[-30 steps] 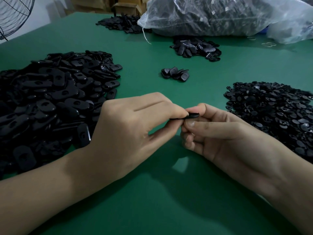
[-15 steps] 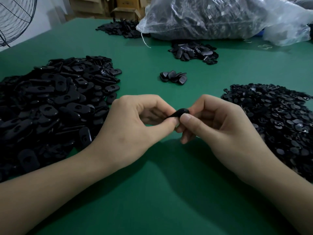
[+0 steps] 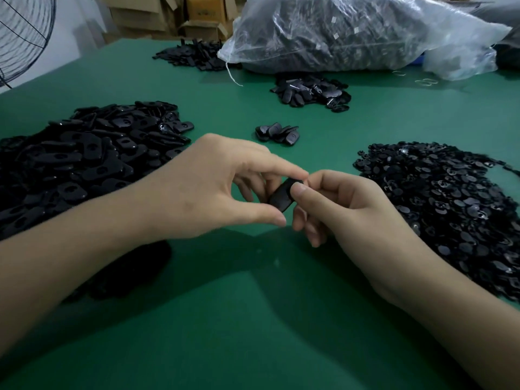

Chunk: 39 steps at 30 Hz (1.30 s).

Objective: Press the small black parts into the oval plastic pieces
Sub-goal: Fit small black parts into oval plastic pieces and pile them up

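Both hands met over the middle of the green table, which had a matte, felt-like top.

The left hand pinched an oval piece lengthwise, with the index tip on its far end and the thumb at its near end. The right hand gripped the same piece, its thumb flat on the upper face and its other fingers curled behind. The piece was smooth black plastic with rounded ends, held tilted above the table. I could not tell whether a small part sat in it.

On the left lay a broad pile of oval pieces, glossy, flat and each with a hole. On the right was a pile of small parts, round and shiny and much finer. A small cluster of oval pieces lay just beyond the hands, with a larger heap farther off and another heap at the far left.

At the far edge a crinkled clear plastic bag was stuffed with dark pieces. Pale tags showed through it, too small to read. Cardboard boxes stood behind it, and I could read no print on them. A wire fan guard was at the far left.
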Motion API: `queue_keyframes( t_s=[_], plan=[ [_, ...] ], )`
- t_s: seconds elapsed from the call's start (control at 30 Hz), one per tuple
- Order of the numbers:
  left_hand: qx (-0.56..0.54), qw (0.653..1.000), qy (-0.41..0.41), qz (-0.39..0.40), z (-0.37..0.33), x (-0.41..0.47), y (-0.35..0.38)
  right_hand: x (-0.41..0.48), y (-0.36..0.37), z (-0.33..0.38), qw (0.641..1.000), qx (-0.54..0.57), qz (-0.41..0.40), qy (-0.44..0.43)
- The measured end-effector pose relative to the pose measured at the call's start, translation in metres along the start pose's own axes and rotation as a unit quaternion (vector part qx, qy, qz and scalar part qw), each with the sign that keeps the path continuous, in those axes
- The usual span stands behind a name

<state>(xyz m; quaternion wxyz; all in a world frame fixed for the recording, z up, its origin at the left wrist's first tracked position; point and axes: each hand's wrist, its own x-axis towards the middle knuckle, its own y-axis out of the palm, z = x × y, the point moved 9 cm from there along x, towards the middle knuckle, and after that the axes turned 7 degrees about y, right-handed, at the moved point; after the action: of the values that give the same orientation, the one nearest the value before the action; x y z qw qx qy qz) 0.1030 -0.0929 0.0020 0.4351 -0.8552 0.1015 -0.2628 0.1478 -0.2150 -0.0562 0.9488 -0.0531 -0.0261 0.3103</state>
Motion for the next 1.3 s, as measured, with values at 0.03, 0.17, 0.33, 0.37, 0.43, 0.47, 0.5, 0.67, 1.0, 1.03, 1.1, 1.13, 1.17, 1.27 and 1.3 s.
queue_keyframes(
  t_s=[0.03,0.17,0.33,0.37,0.43,0.47,0.5,0.67,1.0,1.03,1.1,1.13,1.17,1.27,1.3],
  plan=[
    [0.014,1.000,0.005,0.006,0.002,0.003,-0.002,0.001,0.001,-0.001,1.000,0.011,0.003,0.006],
    [0.009,0.997,-0.064,-0.049,0.045,0.030,-0.021,0.001,0.001,-0.004,1.000,0.005,0.002,0.007],
    [0.080,0.981,-0.149,-0.094,0.112,0.078,-0.021,0.000,0.006,-0.003,0.997,-0.079,0.016,-0.019],
    [0.082,0.979,-0.161,-0.090,0.121,0.086,-0.016,0.000,0.006,-0.004,0.997,-0.079,0.019,-0.018],
    [0.083,0.978,-0.176,-0.081,0.135,0.098,-0.005,0.001,0.006,-0.005,0.997,-0.073,0.024,-0.017],
    [0.085,0.976,-0.183,-0.081,0.141,0.102,-0.001,0.000,0.006,-0.005,0.997,-0.072,0.026,-0.017],
    [0.090,0.974,-0.192,-0.082,0.147,0.105,0.001,0.001,0.007,-0.006,0.997,-0.070,0.028,-0.017],
    [0.112,0.963,-0.240,-0.050,0.164,0.108,0.004,0.001,0.007,-0.007,0.997,-0.070,0.031,-0.014],
    [0.328,0.836,-0.424,0.119,0.189,0.049,-0.032,-0.004,0.000,0.004,0.994,-0.094,-0.010,-0.052],
    [0.361,0.816,-0.429,0.142,0.188,0.043,-0.032,-0.005,-0.003,0.006,0.993,-0.099,-0.022,-0.057],
    [0.415,0.790,-0.424,0.155,0.187,0.037,-0.035,-0.005,-0.008,0.010,0.991,-0.108,-0.043,-0.061],
    [0.434,0.783,-0.420,0.150,0.186,0.036,-0.038,-0.004,-0.010,0.011,0.990,-0.114,-0.055,-0.062],
    [0.447,0.779,-0.415,0.144,0.184,0.036,-0.041,-0.004,-0.014,0.012,0.988,-0.121,-0.070,-0.064],
    [0.444,0.787,-0.407,0.132,0.180,0.033,-0.046,-0.004,-0.029,0.016,0.975,-0.170,-0.122,-0.078],
    [0.445,0.790,-0.404,0.124,0.179,0.032,-0.049,-0.004,-0.034,0.017,0.966,-0.200,-0.140,-0.083]
  ],
)
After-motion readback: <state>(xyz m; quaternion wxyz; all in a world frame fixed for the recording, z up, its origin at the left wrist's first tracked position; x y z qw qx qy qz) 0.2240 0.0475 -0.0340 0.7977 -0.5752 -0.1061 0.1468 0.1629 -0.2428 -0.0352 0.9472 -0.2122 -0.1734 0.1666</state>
